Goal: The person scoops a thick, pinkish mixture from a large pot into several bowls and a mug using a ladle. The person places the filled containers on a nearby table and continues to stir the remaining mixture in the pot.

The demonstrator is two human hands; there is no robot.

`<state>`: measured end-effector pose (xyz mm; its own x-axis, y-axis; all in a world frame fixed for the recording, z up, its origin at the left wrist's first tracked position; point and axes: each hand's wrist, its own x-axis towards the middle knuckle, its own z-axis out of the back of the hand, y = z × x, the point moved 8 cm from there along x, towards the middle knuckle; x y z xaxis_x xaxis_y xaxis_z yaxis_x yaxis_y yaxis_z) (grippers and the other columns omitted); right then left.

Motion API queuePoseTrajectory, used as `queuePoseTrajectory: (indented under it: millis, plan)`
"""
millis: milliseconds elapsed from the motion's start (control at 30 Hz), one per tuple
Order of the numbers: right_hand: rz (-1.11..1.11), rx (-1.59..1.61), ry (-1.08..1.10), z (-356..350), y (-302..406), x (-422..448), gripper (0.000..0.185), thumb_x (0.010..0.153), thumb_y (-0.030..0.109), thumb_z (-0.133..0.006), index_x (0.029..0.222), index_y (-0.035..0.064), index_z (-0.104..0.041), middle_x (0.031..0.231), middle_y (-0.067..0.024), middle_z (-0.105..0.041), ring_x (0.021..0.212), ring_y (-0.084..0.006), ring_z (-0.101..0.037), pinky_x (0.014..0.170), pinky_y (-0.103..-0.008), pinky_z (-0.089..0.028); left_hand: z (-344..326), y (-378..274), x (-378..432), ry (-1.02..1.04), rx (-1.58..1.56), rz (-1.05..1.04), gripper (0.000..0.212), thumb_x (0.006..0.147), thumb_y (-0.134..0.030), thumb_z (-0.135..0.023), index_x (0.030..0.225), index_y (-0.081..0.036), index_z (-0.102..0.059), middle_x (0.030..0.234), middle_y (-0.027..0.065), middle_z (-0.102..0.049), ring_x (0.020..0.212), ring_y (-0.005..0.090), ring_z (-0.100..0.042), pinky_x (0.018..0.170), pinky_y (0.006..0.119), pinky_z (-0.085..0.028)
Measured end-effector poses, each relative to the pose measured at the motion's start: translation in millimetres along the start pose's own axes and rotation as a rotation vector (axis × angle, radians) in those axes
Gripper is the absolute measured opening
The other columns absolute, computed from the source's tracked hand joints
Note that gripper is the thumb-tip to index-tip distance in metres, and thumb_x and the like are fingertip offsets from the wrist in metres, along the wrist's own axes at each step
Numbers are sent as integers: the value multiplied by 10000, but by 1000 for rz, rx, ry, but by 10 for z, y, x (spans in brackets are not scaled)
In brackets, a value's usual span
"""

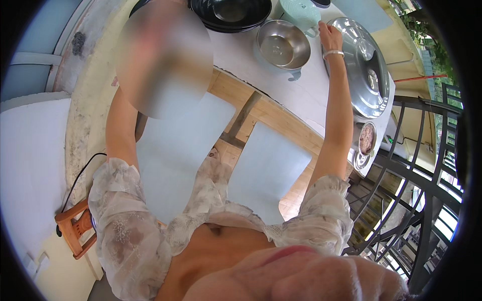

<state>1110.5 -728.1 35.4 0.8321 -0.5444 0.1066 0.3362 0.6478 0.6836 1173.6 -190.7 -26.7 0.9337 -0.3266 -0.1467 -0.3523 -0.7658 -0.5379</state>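
Note:
The fingers of my right hand (pixel 331 36) are curled beside the rim and handle of a mint-green cup (pixel 300 14). Whether they grip it cannot be told. A large shiny metal lid (pixel 359 67) lies just right of that hand. Nearer to me than the cup, a stainless steel bowl (pixel 284 45) stands on the white tabletop (pixel 241 49), with a pale blue handle-like part at its near side. My left forearm (pixel 122 128) reaches up into a blurred round patch, which hides my left hand and whatever it touches.
Black stacked bowls (pixel 231 13) stand at the far side. A steel container of pinkish food (pixel 366 140) is at the table's right end, near a dark metal railing (pixel 406 169). A wooden chair (pixel 77 227) is at lower left. Pale blue-grey panels (pixel 269 165) lie below the table edge.

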Motion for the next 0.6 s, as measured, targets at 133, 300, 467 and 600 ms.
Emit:
queuePoseTrajectory:
  millis: [133, 300, 467, 600]
  plan:
    - [0, -166, 317, -110, 294, -676, 472, 760, 419, -502, 816, -28, -642, 669, -167, -627, 657, -263, -628, 681, -342, -485, -178, 226, -269, -462, -28, 101, 382, 815, -82, -498, 1129, 100, -379, 1148, 278, -447, 1074, 374, -471, 901, 480, -432]
    - [45, -119, 463, -73, 533, -1350, 308, 789, 208, -464, 689, -53, -593, 508, -119, -581, 437, -179, -579, 465, -301, -477, -726, 1141, -1205, -118, 515, 394, 306, 797, -170, -590, 1033, 18, -539, 948, 142, -593, 852, 264, -594, 739, 391, -513]
    - [-34, 214, 468, 121, 1049, -2356, 262, 795, 120, -448, 639, -73, -532, 499, -117, -551, 409, -159, -539, 389, -287, -437, -1589, 1544, -2218, 144, 798, 329, 278, 875, -213, -542, 1068, -15, -568, 998, 51, -574, 836, 104, -544, 707, 242, -449]
    - [-18, 513, 596, -158, 1732, -3285, 209, 825, 106, -450, 715, -53, -527, 510, -85, -519, 393, -141, -485, 376, -272, -410, -1817, 944, -2921, 205, 962, 64, 265, 893, -254, -528, 906, 9, -561, 774, 16, -523, 620, 93, -408, 561, 242, -378]
